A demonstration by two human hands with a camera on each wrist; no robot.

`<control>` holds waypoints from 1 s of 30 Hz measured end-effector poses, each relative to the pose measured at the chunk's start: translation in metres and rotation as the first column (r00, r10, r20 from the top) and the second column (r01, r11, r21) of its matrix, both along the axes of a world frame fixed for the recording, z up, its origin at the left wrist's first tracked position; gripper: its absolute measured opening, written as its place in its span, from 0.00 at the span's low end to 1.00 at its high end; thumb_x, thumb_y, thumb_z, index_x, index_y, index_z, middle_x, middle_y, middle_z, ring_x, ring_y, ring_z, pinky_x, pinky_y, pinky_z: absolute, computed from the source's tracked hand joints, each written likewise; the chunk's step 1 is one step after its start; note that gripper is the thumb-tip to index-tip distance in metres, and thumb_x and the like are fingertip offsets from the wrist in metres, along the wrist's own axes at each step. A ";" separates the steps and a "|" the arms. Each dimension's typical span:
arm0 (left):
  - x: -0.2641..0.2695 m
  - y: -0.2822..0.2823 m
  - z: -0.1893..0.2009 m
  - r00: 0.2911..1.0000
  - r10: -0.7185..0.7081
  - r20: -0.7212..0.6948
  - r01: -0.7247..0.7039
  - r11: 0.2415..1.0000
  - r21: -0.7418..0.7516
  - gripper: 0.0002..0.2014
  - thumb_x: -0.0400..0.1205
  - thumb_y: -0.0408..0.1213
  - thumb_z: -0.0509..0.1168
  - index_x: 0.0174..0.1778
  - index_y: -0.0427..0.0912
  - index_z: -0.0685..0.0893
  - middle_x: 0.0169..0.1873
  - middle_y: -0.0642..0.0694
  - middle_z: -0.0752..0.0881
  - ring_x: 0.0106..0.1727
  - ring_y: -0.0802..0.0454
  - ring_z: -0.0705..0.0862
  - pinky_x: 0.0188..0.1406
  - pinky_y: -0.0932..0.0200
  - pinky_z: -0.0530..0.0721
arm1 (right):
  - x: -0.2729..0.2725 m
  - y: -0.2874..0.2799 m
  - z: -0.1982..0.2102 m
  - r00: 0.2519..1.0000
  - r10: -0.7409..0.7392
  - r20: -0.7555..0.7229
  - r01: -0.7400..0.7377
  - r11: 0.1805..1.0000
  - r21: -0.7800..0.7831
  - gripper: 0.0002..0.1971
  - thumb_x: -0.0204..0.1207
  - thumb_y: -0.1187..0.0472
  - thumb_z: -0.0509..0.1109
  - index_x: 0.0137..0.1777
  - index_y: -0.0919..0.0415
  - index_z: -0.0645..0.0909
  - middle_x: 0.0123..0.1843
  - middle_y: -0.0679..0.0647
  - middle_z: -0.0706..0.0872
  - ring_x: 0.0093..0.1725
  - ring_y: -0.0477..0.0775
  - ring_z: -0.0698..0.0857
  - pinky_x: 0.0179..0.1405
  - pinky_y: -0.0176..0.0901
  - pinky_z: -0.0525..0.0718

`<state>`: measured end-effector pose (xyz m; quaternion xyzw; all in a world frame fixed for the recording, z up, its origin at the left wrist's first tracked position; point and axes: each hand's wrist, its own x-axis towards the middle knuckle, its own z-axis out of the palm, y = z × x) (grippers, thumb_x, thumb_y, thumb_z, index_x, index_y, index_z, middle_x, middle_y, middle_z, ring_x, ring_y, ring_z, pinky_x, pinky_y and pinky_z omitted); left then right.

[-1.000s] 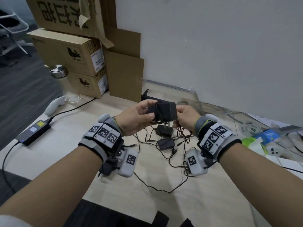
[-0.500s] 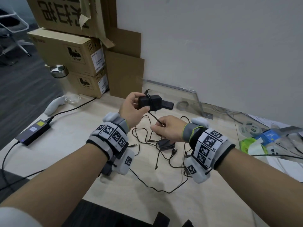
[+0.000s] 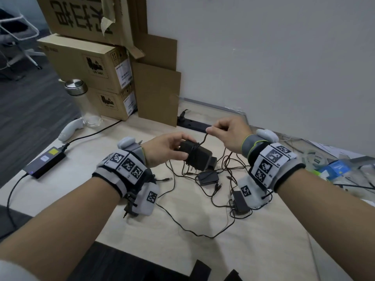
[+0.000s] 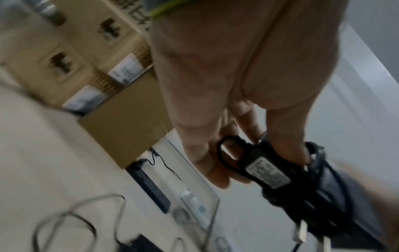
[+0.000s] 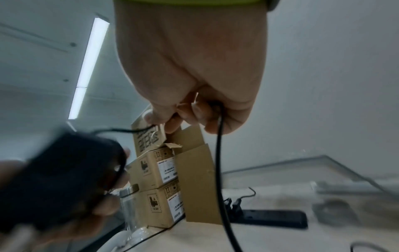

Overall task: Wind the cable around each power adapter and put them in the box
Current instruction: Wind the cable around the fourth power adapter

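Note:
My left hand (image 3: pixel 183 148) grips a black power adapter (image 3: pixel 199 159) above the table, thumb on top and fingers underneath. Several turns of its thin black cable (image 3: pixel 203 139) lie around its body. My right hand (image 3: pixel 209 130) pinches that cable just above and to the right of the adapter, and the slack hangs down to the table. The left wrist view shows the adapter's label (image 4: pixel 267 172) and the wound cable. Two more adapters (image 3: pixel 208 177) (image 3: pixel 239 201) lie on the table among loose tangled cables. A clear-walled box (image 3: pixel 233 110) stands behind my hands against the wall.
A black power strip (image 3: pixel 192 125) lies behind my hands. At the left are a laptop power brick (image 3: pixel 44 162), a white controller (image 3: pixel 70 130), a glass bottle (image 3: pixel 85 102) and stacked cardboard boxes (image 3: pixel 87 63). Packets and papers (image 3: pixel 334 169) clutter the right.
My left hand has brought the adapter down and nearer. My right hand has risen from near the table and now holds the cable above the adapter.

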<state>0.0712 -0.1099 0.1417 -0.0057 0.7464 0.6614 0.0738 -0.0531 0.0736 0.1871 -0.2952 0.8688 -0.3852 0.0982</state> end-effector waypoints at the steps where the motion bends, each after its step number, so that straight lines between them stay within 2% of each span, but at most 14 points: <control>1: 0.002 0.002 0.002 1.000 -0.028 0.007 0.027 0.986 0.167 0.21 0.76 0.20 0.67 0.63 0.42 0.78 0.50 0.44 0.88 0.51 0.50 0.86 0.52 0.58 0.84 | 0.000 0.000 -0.005 0.999 -0.007 0.037 0.008 0.999 -0.039 0.11 0.75 0.52 0.74 0.34 0.56 0.84 0.23 0.46 0.72 0.21 0.41 0.66 0.23 0.34 0.67; 3: 0.004 0.005 0.006 0.999 -0.051 0.007 0.041 0.880 0.473 0.23 0.72 0.23 0.71 0.62 0.42 0.77 0.52 0.41 0.86 0.54 0.47 0.86 0.54 0.56 0.85 | 0.002 -0.002 -0.013 0.992 -0.037 0.124 0.050 0.993 -0.104 0.11 0.77 0.53 0.72 0.37 0.58 0.86 0.25 0.50 0.71 0.22 0.43 0.66 0.23 0.36 0.69; 5: 0.003 0.008 0.004 1.000 -0.018 -0.016 0.024 0.777 0.629 0.29 0.66 0.29 0.80 0.61 0.42 0.77 0.55 0.39 0.85 0.56 0.44 0.86 0.54 0.54 0.87 | 0.008 -0.003 -0.022 0.974 -0.046 0.221 0.075 0.990 -0.123 0.13 0.79 0.54 0.68 0.37 0.60 0.84 0.28 0.57 0.70 0.25 0.50 0.68 0.26 0.42 0.71; 7: 0.000 0.012 0.001 0.997 0.073 -0.022 -0.036 0.710 0.703 0.32 0.61 0.31 0.83 0.60 0.42 0.79 0.56 0.39 0.84 0.55 0.43 0.86 0.52 0.53 0.88 | 0.018 -0.004 -0.030 0.960 -0.012 0.280 0.043 0.993 -0.106 0.16 0.82 0.58 0.64 0.35 0.66 0.80 0.28 0.58 0.69 0.26 0.54 0.68 0.24 0.41 0.72; 8: -0.002 0.015 0.001 0.990 0.140 -0.011 -0.089 0.683 0.725 0.31 0.62 0.29 0.83 0.60 0.42 0.79 0.55 0.39 0.84 0.55 0.43 0.87 0.51 0.52 0.88 | 0.024 -0.004 -0.034 0.953 0.018 0.302 0.013 0.995 -0.098 0.16 0.82 0.59 0.63 0.33 0.64 0.79 0.27 0.58 0.68 0.26 0.54 0.68 0.23 0.41 0.72; 10: -0.007 0.021 0.003 0.952 0.307 0.009 -0.221 0.664 0.714 0.22 0.71 0.23 0.74 0.59 0.41 0.78 0.55 0.39 0.84 0.54 0.45 0.86 0.53 0.51 0.89 | 0.034 -0.005 -0.045 0.935 0.078 0.347 -0.054 0.995 -0.080 0.16 0.83 0.57 0.62 0.34 0.56 0.82 0.25 0.53 0.69 0.27 0.55 0.69 0.25 0.43 0.73; 13: -0.010 0.023 0.005 0.856 0.517 0.007 -0.419 0.686 0.595 0.16 0.80 0.17 0.62 0.56 0.41 0.76 0.52 0.42 0.84 0.53 0.46 0.84 0.56 0.52 0.86 | 0.043 -0.008 -0.054 0.917 0.154 0.367 -0.194 0.978 0.076 0.14 0.82 0.55 0.62 0.36 0.52 0.84 0.28 0.51 0.74 0.27 0.52 0.72 0.30 0.45 0.78; 16: -0.010 0.015 0.001 0.789 0.613 -0.046 -0.551 0.738 0.388 0.16 0.78 0.19 0.67 0.55 0.43 0.78 0.52 0.43 0.86 0.52 0.47 0.85 0.58 0.50 0.85 | 0.044 -0.009 -0.048 0.929 0.237 0.285 -0.301 0.931 0.208 0.12 0.81 0.55 0.62 0.38 0.50 0.83 0.29 0.46 0.77 0.29 0.48 0.75 0.35 0.41 0.77; 19: -0.007 0.003 -0.003 0.771 0.628 -0.111 -0.611 0.777 0.150 0.18 0.76 0.23 0.71 0.58 0.45 0.81 0.50 0.45 0.88 0.46 0.50 0.87 0.52 0.56 0.87 | 0.039 -0.008 -0.034 0.941 0.287 0.180 -0.330 0.896 0.298 0.14 0.83 0.54 0.61 0.36 0.45 0.81 0.38 0.46 0.83 0.39 0.49 0.81 0.43 0.42 0.80; 20: -0.007 0.001 -0.004 0.773 0.621 -0.130 -0.616 0.784 0.081 0.18 0.76 0.25 0.72 0.58 0.46 0.82 0.50 0.47 0.88 0.45 0.51 0.87 0.48 0.59 0.86 | 0.037 -0.008 -0.029 0.944 0.291 0.152 -0.326 0.887 0.327 0.13 0.82 0.54 0.61 0.37 0.45 0.82 0.41 0.48 0.86 0.43 0.51 0.83 0.47 0.44 0.81; 22: -0.006 -0.005 -0.007 0.782 0.601 -0.163 -0.615 0.786 -0.054 0.19 0.75 0.29 0.74 0.59 0.49 0.83 0.48 0.51 0.88 0.44 0.53 0.87 0.44 0.64 0.85 | 0.033 -0.008 -0.017 0.946 0.303 0.115 -0.324 0.874 0.363 0.12 0.82 0.54 0.62 0.41 0.48 0.85 0.43 0.51 0.88 0.44 0.53 0.84 0.46 0.43 0.81; 26: -0.005 -0.011 -0.010 0.858 0.478 -0.189 -0.514 0.795 -0.322 0.21 0.74 0.33 0.75 0.61 0.54 0.84 0.47 0.53 0.87 0.45 0.54 0.87 0.49 0.59 0.86 | 0.024 -0.009 0.004 0.934 0.358 0.011 -0.327 0.839 0.434 0.11 0.82 0.52 0.63 0.41 0.49 0.84 0.32 0.43 0.81 0.33 0.42 0.78 0.32 0.36 0.72; 28: -0.003 -0.013 -0.010 0.914 0.382 -0.137 -0.404 0.823 -0.400 0.23 0.75 0.32 0.74 0.63 0.58 0.83 0.49 0.53 0.87 0.46 0.54 0.87 0.51 0.59 0.84 | 0.016 -0.009 0.008 0.944 0.328 -0.030 -0.285 0.859 0.424 0.11 0.81 0.50 0.65 0.40 0.50 0.84 0.30 0.43 0.79 0.31 0.42 0.77 0.31 0.37 0.71; 30: 0.001 -0.015 -0.010 0.954 0.291 -0.077 -0.298 0.871 -0.391 0.23 0.76 0.30 0.73 0.62 0.59 0.83 0.50 0.52 0.87 0.44 0.54 0.86 0.50 0.59 0.84 | 0.008 -0.008 0.009 0.958 0.285 -0.045 -0.249 0.895 0.371 0.10 0.80 0.50 0.66 0.40 0.51 0.84 0.28 0.45 0.78 0.30 0.44 0.75 0.30 0.39 0.70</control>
